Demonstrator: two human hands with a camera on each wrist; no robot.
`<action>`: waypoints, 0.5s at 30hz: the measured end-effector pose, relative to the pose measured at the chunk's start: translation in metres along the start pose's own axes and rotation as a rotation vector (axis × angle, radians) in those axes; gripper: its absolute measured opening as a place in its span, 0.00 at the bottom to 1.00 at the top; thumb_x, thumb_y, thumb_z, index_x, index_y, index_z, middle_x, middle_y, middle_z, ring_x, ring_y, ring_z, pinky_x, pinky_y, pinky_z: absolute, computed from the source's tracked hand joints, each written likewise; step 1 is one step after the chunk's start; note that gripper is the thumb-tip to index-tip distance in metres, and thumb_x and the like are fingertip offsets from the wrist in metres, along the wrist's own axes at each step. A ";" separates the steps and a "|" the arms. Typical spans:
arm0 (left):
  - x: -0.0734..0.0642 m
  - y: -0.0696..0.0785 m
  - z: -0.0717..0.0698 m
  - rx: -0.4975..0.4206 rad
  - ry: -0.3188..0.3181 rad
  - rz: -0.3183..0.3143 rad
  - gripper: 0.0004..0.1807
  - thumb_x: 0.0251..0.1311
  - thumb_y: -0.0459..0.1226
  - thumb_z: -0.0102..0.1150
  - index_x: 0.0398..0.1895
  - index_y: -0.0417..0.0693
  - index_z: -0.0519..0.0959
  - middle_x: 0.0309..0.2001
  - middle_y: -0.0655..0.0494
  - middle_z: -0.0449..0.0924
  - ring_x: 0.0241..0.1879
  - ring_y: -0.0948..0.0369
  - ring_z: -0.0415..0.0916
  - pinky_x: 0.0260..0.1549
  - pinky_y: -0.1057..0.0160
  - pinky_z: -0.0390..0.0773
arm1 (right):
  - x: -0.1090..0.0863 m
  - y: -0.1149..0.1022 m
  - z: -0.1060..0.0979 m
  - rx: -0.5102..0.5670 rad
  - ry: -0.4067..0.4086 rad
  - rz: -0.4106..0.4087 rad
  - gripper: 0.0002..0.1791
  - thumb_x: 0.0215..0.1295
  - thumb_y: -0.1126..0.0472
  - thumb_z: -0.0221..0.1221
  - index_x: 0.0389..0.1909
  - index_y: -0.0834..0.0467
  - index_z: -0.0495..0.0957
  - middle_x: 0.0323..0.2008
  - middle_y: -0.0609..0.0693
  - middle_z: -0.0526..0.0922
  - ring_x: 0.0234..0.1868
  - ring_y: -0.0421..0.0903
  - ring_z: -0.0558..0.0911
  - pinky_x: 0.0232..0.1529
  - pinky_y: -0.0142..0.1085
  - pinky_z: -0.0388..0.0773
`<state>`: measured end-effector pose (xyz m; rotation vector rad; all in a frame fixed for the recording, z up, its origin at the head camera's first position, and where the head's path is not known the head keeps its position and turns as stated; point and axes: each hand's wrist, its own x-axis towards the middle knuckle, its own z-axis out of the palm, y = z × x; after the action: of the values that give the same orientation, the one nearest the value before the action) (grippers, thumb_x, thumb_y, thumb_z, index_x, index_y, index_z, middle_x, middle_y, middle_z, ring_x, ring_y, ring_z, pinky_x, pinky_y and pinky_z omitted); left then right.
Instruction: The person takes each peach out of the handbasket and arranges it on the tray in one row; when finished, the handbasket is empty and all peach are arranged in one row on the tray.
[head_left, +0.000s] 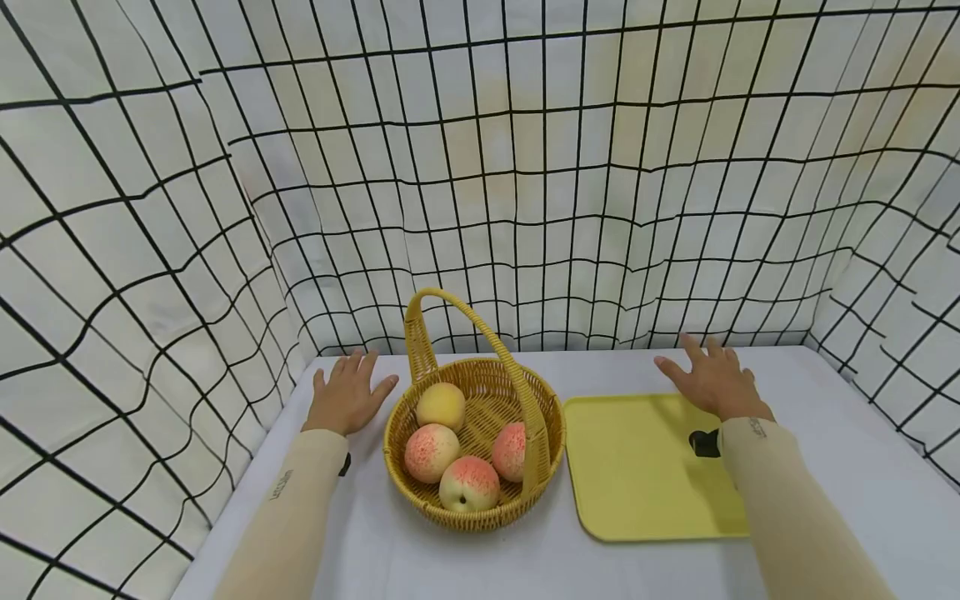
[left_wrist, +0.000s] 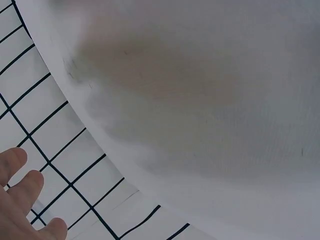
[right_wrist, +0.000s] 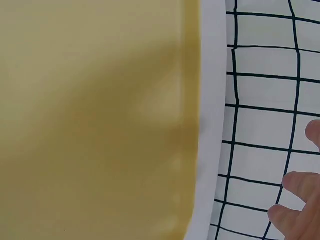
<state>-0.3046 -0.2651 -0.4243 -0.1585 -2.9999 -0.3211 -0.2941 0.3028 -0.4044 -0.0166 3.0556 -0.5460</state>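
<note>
My left hand [head_left: 347, 395] is spread just left of a yellow wicker basket [head_left: 480, 522], palm down, with nothing in its grasp. Inside the basket lie several peaches: a plain yellow one [head_left: 441, 406] at the back and red-speckled ones such as the front peach [head_left: 469, 484]. The tall handle partly covers the peach on the right [head_left: 510, 452]. Over the far right part of a yellow tray [head_left: 637, 475] is my right hand [head_left: 712, 381], its fingers spread and holding nothing. In the wrist views only some fingertips [left_wrist: 32, 182] of each hand show at the edge.
The basket and the tray stand side by side on a white table [head_left: 525, 567]. White cloth walls [head_left: 465, 208] with a black grid enclose the back and both sides. Each wrist wears a small black device [head_left: 704, 443] under a beige sleeve [head_left: 787, 508].
</note>
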 end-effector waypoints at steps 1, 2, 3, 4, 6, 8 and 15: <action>0.000 0.001 0.000 -0.004 0.000 0.000 0.47 0.77 0.67 0.34 0.83 0.41 0.54 0.81 0.32 0.49 0.78 0.32 0.47 0.71 0.22 0.39 | 0.000 -0.001 -0.001 -0.001 0.000 -0.001 0.57 0.71 0.19 0.33 0.84 0.59 0.42 0.78 0.80 0.39 0.75 0.83 0.41 0.67 0.81 0.42; 0.001 0.001 0.000 -0.007 -0.002 0.000 0.47 0.77 0.67 0.34 0.83 0.41 0.54 0.81 0.32 0.49 0.78 0.32 0.48 0.71 0.22 0.39 | 0.001 -0.003 -0.001 0.001 -0.002 -0.003 0.57 0.71 0.20 0.33 0.85 0.58 0.42 0.78 0.79 0.39 0.75 0.82 0.41 0.67 0.81 0.42; 0.001 0.001 -0.001 -0.014 -0.003 0.001 0.47 0.77 0.67 0.34 0.83 0.41 0.54 0.80 0.32 0.50 0.78 0.32 0.48 0.71 0.22 0.39 | 0.001 -0.004 -0.002 0.006 -0.003 -0.007 0.57 0.72 0.20 0.33 0.85 0.58 0.41 0.78 0.79 0.39 0.76 0.81 0.41 0.67 0.81 0.43; 0.001 0.002 -0.001 -0.024 -0.005 0.001 0.47 0.77 0.67 0.33 0.83 0.41 0.54 0.80 0.31 0.51 0.78 0.32 0.49 0.71 0.22 0.39 | 0.001 -0.007 -0.003 0.010 -0.007 -0.014 0.56 0.72 0.20 0.33 0.85 0.58 0.40 0.78 0.78 0.39 0.76 0.81 0.42 0.67 0.80 0.44; 0.001 0.004 -0.004 -0.059 -0.007 -0.003 0.47 0.77 0.66 0.34 0.83 0.41 0.54 0.80 0.32 0.53 0.77 0.33 0.50 0.71 0.22 0.40 | 0.002 -0.013 -0.005 0.048 -0.019 -0.035 0.56 0.72 0.21 0.34 0.85 0.57 0.39 0.79 0.77 0.39 0.77 0.80 0.43 0.68 0.80 0.46; -0.001 0.005 -0.008 -0.108 -0.013 -0.004 0.46 0.78 0.65 0.34 0.82 0.39 0.54 0.79 0.31 0.54 0.77 0.33 0.52 0.71 0.23 0.43 | 0.002 -0.022 -0.007 0.112 -0.032 -0.065 0.55 0.74 0.22 0.37 0.85 0.57 0.38 0.80 0.75 0.39 0.78 0.78 0.44 0.69 0.78 0.47; -0.012 0.012 -0.021 -0.448 -0.108 -0.068 0.46 0.78 0.63 0.40 0.84 0.42 0.48 0.81 0.33 0.51 0.78 0.35 0.51 0.73 0.33 0.58 | 0.005 -0.062 -0.005 0.375 -0.065 -0.177 0.52 0.74 0.28 0.49 0.86 0.50 0.40 0.83 0.65 0.46 0.78 0.70 0.56 0.72 0.70 0.57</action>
<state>-0.2890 -0.2586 -0.4033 -0.1159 -2.9904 -1.0190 -0.2988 0.2463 -0.3783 -0.2882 2.8536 -1.0962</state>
